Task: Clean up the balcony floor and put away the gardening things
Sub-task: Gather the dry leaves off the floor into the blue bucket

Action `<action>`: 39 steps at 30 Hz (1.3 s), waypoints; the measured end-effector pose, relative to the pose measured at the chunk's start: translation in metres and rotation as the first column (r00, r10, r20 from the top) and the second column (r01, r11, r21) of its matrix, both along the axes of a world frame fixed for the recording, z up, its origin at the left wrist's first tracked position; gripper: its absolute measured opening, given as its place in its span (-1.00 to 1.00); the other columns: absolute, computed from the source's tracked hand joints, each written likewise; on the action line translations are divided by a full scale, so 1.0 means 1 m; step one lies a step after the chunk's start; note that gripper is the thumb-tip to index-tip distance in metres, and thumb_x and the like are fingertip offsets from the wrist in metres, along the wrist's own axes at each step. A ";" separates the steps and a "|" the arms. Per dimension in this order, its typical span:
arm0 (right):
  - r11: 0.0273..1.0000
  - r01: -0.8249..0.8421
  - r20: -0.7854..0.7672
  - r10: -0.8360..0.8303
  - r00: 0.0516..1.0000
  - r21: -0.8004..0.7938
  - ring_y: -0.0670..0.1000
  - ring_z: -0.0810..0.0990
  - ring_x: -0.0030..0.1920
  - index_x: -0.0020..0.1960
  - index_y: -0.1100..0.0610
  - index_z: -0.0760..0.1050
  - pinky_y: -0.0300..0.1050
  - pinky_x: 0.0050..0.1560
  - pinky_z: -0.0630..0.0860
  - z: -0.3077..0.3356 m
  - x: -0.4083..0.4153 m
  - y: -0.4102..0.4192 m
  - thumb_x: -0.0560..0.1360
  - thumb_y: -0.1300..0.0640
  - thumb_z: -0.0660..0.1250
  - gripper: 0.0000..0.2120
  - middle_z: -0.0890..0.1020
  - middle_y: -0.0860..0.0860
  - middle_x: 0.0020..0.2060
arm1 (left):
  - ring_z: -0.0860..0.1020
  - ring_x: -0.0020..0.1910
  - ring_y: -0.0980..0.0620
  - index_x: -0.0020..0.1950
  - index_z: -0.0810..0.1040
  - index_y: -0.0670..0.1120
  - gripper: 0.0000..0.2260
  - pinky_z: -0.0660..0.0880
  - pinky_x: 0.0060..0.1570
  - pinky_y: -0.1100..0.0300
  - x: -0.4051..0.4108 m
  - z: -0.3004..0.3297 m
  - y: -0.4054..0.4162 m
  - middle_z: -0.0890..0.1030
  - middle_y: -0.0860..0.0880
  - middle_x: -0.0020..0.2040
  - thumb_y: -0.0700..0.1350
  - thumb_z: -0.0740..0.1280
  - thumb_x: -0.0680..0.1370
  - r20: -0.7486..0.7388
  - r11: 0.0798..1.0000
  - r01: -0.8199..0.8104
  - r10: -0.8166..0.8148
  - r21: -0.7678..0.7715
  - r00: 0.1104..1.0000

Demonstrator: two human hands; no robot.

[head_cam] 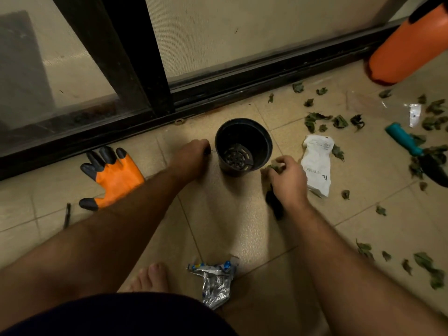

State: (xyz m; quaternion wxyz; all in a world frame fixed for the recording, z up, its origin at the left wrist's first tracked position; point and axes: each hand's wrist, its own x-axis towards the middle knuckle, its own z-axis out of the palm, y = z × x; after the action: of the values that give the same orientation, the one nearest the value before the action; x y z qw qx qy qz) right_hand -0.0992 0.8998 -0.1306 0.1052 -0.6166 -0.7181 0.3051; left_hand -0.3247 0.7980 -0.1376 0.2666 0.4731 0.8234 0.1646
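The black pot [243,147] stands upright between the 2 hands, hemmed in: left hand [191,157] just beside its left wall, right hand [287,181] at its right. Behind runs the door track [242,86]. Bare floor [225,221] lies open in front. Rightward, the white packet [316,163], trowel [417,151] and scattered leaves [339,121] crowd the tiles; the orange glove [114,177] blocks the left.

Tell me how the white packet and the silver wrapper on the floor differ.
The white packet is matte paper with printed text; the silver wrapper is shiny foil with blue marks. The white packet lies fairly flat beside the right hand; the silver wrapper is crumpled, near the foot. Both lie on the tiles.
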 end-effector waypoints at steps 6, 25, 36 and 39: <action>0.975 -0.214 0.267 0.224 0.937 -0.065 0.13 0.57 0.00 0.09 0.09 0.55 -0.04 -0.01 0.53 -0.002 -0.018 0.016 0.48 0.13 0.42 -0.80 0.57 0.11 0.06 | 0.54 0.03 0.03 0.34 0.41 -0.07 -0.75 0.53 -0.06 0.11 0.008 0.012 -0.029 0.56 -0.13 0.19 -0.13 0.21 0.65 0.147 0.991 -0.129 0.122 0.039 0.981; 0.550 -0.071 -0.554 -0.826 0.104 -0.832 0.06 0.60 -0.26 -0.03 0.23 0.54 -0.21 -0.37 0.52 0.032 0.063 -0.046 0.37 0.12 0.16 -0.71 0.63 0.18 -0.18 | 0.52 -0.06 -0.07 0.11 0.55 -0.17 -0.75 0.43 -0.08 0.07 0.007 0.008 -0.042 0.59 -0.16 0.01 -0.03 0.18 0.68 0.044 0.997 -0.063 0.066 -0.053 0.997; 0.825 0.402 -0.314 -0.534 0.785 -0.397 -0.04 0.49 -0.35 -0.18 0.12 0.56 -0.20 -0.42 0.42 0.021 0.087 -0.020 0.50 0.24 0.43 -0.90 0.57 0.00 -0.34 | 0.61 -0.06 0.03 0.15 0.65 -0.02 -0.79 0.37 -0.17 0.21 0.068 0.024 -0.048 0.69 -0.01 0.01 0.00 0.29 0.62 -0.034 0.932 0.362 -0.361 0.021 0.932; 0.924 0.344 -0.133 -0.367 0.921 -0.170 -0.14 0.52 -0.23 -0.06 0.12 0.62 -0.22 -0.12 0.41 0.016 0.090 -0.025 0.47 0.10 0.47 -0.89 0.60 -0.10 -0.23 | 0.53 -0.23 0.08 0.04 0.67 -0.01 -0.77 0.36 -0.25 0.20 0.080 0.024 -0.040 0.63 0.03 -0.17 0.10 0.31 0.59 -0.027 0.912 0.406 -0.405 0.054 0.914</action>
State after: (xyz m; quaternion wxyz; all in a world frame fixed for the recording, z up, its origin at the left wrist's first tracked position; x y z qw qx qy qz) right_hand -0.0096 0.8743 -0.1145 0.1723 -0.7159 -0.5593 0.3807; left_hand -0.2450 0.7576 -0.1131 0.2748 0.6422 0.7044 0.1261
